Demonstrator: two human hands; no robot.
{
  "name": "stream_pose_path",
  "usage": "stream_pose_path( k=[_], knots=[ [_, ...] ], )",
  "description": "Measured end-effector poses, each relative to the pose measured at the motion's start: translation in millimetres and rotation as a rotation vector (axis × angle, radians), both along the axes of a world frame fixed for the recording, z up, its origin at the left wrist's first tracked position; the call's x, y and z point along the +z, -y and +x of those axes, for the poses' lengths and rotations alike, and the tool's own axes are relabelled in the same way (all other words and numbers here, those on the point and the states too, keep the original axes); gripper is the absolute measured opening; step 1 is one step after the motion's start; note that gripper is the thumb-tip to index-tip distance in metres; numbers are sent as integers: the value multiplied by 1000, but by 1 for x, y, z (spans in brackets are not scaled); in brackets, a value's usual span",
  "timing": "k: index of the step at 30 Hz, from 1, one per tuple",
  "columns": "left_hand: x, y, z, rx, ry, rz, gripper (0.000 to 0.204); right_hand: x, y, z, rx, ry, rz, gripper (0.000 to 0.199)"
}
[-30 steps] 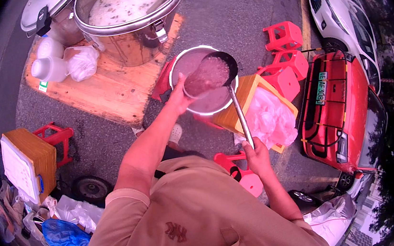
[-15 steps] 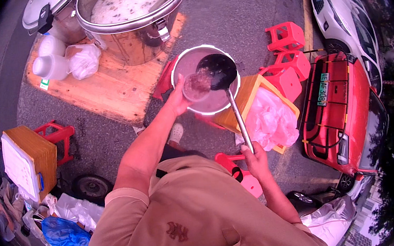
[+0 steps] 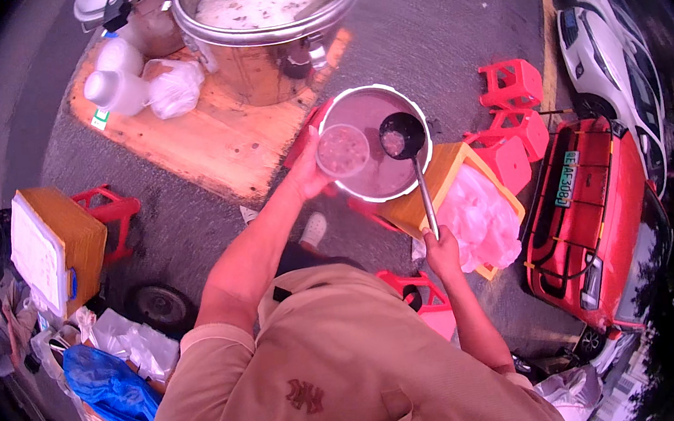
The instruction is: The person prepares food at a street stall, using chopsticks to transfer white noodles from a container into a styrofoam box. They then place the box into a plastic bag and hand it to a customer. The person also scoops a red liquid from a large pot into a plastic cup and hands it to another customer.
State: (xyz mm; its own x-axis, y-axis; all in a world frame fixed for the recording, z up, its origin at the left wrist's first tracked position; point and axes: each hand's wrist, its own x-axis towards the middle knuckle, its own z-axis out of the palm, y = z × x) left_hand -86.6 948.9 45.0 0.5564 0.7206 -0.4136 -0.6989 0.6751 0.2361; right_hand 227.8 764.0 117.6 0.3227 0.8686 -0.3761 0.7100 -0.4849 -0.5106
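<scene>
Seen from the head camera, a person's left hand [image 3: 312,170] curls its fingers around a clear tub [image 3: 343,151] at the left side of a round pot [image 3: 369,88], while the right hand [image 3: 441,250] is closed on the handle of a ladle [image 3: 403,139], its black bowl over the pot. Pink bags [image 3: 481,216] fill a yellow crate [image 3: 409,208] beside it, near red stools [image 3: 511,84].

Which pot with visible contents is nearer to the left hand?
The white-rimmed pot, where the right hand holds the ladle. The bigger steel pot stands farther away, on the wooden board.
</scene>
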Motion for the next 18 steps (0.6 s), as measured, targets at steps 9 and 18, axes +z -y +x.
stream_pose_path(
  k=[9,18],
  knots=[
    [-21,21,-61,164,-71,36,79,-50,-30,-18,208,333,-63,31],
    [-23,46,-124,289,-124,58,88,-129,-71,-2,370,198,30,44]
  ],
)
